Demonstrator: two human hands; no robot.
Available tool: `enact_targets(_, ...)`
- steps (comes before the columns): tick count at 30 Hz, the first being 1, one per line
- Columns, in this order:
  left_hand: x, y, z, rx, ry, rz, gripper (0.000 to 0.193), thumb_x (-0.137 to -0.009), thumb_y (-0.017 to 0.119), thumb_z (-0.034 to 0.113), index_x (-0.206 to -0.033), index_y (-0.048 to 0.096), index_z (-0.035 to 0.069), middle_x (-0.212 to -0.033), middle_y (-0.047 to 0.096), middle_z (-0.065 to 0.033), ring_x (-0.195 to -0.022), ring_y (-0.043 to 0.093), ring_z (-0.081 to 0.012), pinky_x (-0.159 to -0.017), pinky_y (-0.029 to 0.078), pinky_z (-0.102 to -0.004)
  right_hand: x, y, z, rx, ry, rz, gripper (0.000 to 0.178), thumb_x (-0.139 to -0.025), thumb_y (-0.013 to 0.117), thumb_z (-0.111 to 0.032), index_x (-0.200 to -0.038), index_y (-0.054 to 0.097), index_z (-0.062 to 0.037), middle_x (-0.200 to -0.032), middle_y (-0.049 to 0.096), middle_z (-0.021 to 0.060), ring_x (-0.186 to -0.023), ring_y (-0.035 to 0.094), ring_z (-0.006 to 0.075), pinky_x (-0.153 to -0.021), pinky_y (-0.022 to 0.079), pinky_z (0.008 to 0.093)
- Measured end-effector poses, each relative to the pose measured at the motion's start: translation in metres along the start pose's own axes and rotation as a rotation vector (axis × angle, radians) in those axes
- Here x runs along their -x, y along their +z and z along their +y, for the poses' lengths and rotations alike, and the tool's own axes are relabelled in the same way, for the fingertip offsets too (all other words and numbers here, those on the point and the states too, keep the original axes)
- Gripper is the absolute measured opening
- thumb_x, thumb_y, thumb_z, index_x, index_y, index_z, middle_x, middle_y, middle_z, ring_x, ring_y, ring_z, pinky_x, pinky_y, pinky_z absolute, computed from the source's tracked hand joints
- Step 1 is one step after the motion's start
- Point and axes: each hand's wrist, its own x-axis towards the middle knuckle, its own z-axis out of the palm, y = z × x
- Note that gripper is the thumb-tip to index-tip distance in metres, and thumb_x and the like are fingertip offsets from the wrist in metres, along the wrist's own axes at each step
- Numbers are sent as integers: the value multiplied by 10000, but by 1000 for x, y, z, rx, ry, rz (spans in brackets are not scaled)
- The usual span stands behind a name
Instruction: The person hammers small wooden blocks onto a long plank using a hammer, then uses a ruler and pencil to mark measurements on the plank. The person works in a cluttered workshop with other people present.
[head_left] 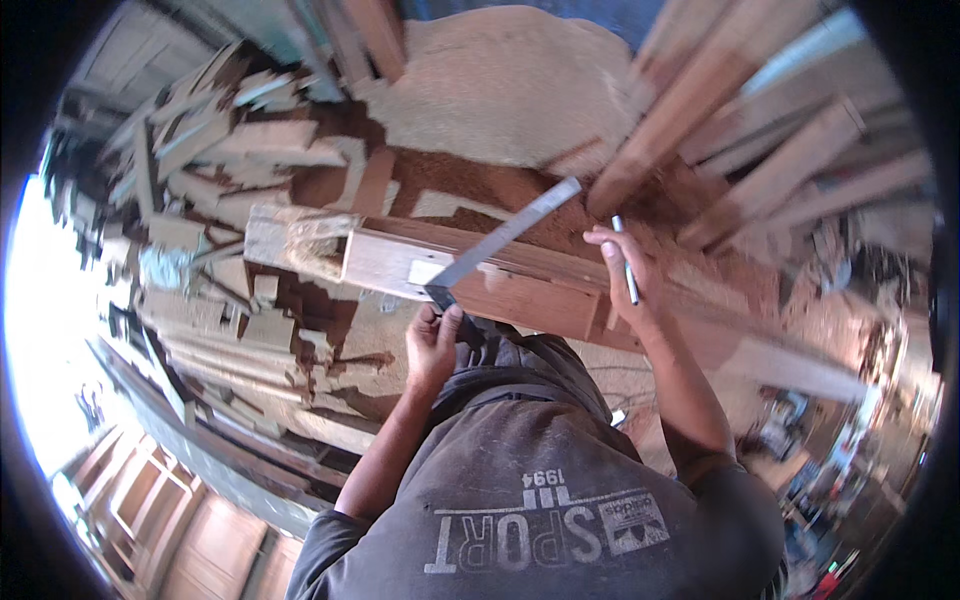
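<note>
My left hand point(433, 343) is closed, thumb and fingers pinching the dark stock of a try square point(508, 233). Its long metal blade slants up and to the right, above a reddish timber piece point(535, 300) that lies crosswise before me. A small pale patch point(424, 272) shows on the wood next to the square's corner. Over the right part of the timber, my right hand point(632, 270) is raised, with a slim whitish pen point(626, 262) held between its fingers. The pen stands apart from the square, and I cannot tell whether it touches the wood.
Offcuts point(250, 140) are heaped at the left, beside long stacked boards point(250, 370). Upright planks point(690, 100) lean at the far right. A large pale sawdust mound point(500, 80) rises at the back. Tools and clutter point(800, 430) lie at the lower right.
</note>
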Motion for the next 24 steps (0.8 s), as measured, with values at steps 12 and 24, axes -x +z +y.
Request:
enact_targets(12, -59, 12, 47, -779, 300, -454, 191, -1005, 734, 178, -1051, 679, 0, -889, 728, -164, -850, 743, -223, -766, 586, -397, 131, -14, -32, 394, 64, 363, 433, -928, 781, -166, -1316, 642, -36, -1310, 673, 221, -1277, 611, 408, -1125, 434, 534)
enact_targets(24, -24, -35, 47, -817, 446, -925, 341, -937, 799, 302, -1075, 753, -6, -970, 754, -232, -900, 752, -391, -791, 596, -440, 234, 83, -71, 440, 301, 177, 477, -891, 809, -383, -1201, 679, -45, -1048, 747, 202, -1032, 725, 428, -932, 555, 522)
